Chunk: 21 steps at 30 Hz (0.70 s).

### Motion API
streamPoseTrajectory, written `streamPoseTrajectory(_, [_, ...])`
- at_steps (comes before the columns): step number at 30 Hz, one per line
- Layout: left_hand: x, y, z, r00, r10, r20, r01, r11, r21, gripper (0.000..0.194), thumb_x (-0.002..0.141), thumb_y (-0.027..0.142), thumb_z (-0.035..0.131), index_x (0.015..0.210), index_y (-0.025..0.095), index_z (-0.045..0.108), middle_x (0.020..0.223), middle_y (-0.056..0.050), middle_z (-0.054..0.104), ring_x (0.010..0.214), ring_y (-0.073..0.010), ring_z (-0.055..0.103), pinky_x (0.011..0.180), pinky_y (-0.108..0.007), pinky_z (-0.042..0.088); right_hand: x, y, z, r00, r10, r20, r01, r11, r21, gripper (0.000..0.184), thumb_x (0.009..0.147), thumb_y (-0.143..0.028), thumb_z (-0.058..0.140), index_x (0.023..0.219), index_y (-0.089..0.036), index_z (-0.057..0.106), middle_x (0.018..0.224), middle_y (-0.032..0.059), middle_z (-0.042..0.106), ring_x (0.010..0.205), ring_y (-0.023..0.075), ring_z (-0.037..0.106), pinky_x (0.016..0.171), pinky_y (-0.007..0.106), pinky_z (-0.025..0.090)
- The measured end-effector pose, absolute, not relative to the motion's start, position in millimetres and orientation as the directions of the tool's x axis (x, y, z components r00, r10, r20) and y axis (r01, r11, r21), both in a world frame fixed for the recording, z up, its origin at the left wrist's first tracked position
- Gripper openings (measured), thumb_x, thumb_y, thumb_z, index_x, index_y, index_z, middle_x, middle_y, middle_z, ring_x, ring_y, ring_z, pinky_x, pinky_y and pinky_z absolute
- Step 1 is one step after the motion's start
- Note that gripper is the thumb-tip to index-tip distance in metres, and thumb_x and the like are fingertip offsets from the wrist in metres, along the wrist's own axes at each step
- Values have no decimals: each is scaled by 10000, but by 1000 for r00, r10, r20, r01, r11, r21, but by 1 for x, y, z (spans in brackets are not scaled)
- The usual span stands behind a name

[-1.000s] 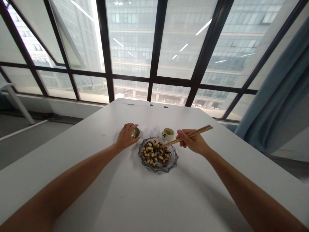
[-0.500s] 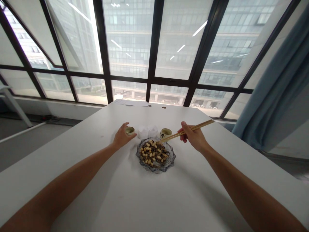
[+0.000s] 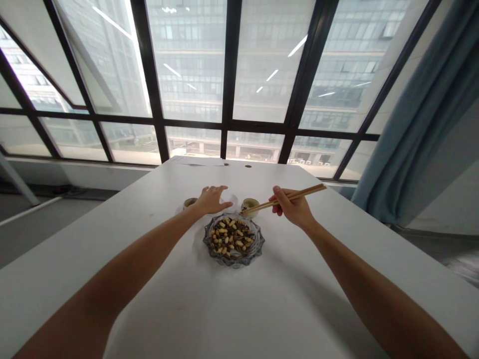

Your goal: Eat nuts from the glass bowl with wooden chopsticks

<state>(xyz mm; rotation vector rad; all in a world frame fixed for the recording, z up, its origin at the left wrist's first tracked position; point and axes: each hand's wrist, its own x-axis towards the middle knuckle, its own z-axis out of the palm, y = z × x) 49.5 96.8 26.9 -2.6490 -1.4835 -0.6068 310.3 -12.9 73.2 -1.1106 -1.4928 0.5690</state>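
Have left hand [image 3: 211, 200] open, palm down, thumb and fingers spread, with nothing visible in the grip. Hovering or resting beside crumpled white pieces [image 3: 232, 200], partly hidden behind it; can't tell if touching. Got chopsticks [image 3: 310, 190] pinched in right hand [image 3: 294, 209], between thumb and fingers. Pointing down-left with the tips, at the far rim of the glass plate [image 3: 258, 249] and just in front of the lettered cup [image 3: 250, 203]; can't confirm contact with either. Holding peanuts and dark seeds [image 3: 226, 239] in a mixed heap on the plate, roughly midway between left and right edges of the white worktop [image 3: 224, 309]. On the far-edge side of the plate: lettered cup to the right, white pieces in the middle, second cup [image 3: 190, 201] to the left, upright and partly covered by left hand and wrist. At the far edge, toward the far left corner: paper [image 3: 198, 161]. Right of that, near the same edge: two small round spots [image 3: 248, 166]. Beyond the far edge: dark-framed windows [image 3: 262, 75]. Past the right edge: blue curtain [image 3: 422, 114].
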Motion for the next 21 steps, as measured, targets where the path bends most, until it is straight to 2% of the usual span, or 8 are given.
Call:
streamPoseTrajectory(3, [67,108,27,459,855,242,837,-508,206,779,843,584,611,1464,177,378,1374,-189,600,1282,-356,557,1105,-528,334,312,-13,75,78,856,511,334,461,-822,675,737,-810,613,637,-147,692,440,40,605,350,107,504,336,210,388])
streamPoseTrajectory(6, [69,116,23,450,869,207,836,-491,246,778,830,512,655,1466,185,349,1309,-176,651,1258,-352,581,1097,-548,327,314,-12,75,81,841,536,345,480,-806,663,760,-797,604,640,-150,686,442,37,604,352,107,505,335,209,386])
streamPoseTrajectory(9, [63,118,20,515,801,306,774,-587,236,784,783,438,725,1443,198,379,1251,-147,683,1206,-327,610,1082,-517,354,315,-11,74,88,805,587,367,521,-770,642,804,-772,580,658,-156,686,456,33,610,358,112,512,339,214,393])
streamPoseTrajectory(12, [58,114,20,617,617,489,661,-743,105,773,745,359,766,1425,207,430,1290,-130,647,1223,-318,571,1107,-506,339,317,-10,68,100,718,689,428,594,-681,590,886,-702,537,710,-164,700,499,31,636,392,122,545,379,225,431])
streamPoseTrajectory(14, [56,109,21,650,512,561,602,-798,31,747,748,326,768,1415,206,454,1319,-126,620,1233,-317,543,1114,-507,337,319,-10,63,76,641,764,505,636,-584,539,931,-635,526,719,-172,703,527,32,653,423,130,573,418,235,457])
streamPoseTrajectory(17, [56,101,24,670,445,594,552,-834,3,719,765,312,768,1408,198,465,1308,-126,619,1212,-308,543,1089,-495,371,320,-10,56,14,531,847,600,673,-432,486,963,-558,526,706,-185,703,550,33,672,457,142,605,456,247,472])
streamPoseTrajectory(21, [58,95,26,665,432,609,536,-844,14,700,773,330,776,1393,198,478,1293,-125,625,1213,-309,551,1073,-487,394,315,-12,49,-64,424,904,624,724,-295,476,995,-524,480,736,-203,717,583,34,696,503,156,647,505,260,497])
